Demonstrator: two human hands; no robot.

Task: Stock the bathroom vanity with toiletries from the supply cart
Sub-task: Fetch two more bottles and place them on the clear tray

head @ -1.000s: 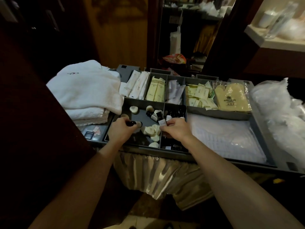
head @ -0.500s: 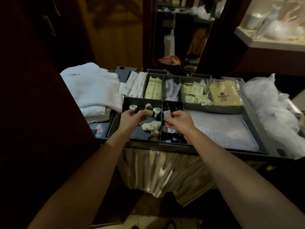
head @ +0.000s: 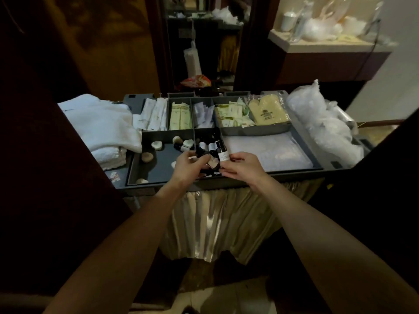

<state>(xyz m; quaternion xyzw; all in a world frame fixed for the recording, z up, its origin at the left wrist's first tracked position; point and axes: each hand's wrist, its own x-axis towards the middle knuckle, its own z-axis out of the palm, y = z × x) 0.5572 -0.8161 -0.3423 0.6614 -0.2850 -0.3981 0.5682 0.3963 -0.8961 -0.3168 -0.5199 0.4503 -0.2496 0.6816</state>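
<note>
Over the front edge of the grey supply cart tray (head: 249,172), both my hands hold small toiletries. My left hand (head: 189,166) grips a small dark bottle and a round cream soap (head: 213,164). My right hand (head: 241,165) pinches an upright dark bottle with a white label (head: 222,151). More dark bottles (head: 207,145) stand in the narrow compartment behind my hands. Round soaps (head: 156,145) lie loose in the compartment to the left.
Folded white towels (head: 102,128) are stacked at the cart's left. Sachets (head: 180,115), packets and a cream mitt (head: 268,113) fill the back compartments. A white mat (head: 267,150) and crumpled plastic bags (head: 322,123) lie right. A lit shelf (head: 328,47) stands behind.
Both hands have lifted out of the compartments and drawn together toward me, each carrying its bottle. The left hand now also holds a soap. The view has shifted left across the cart.
</note>
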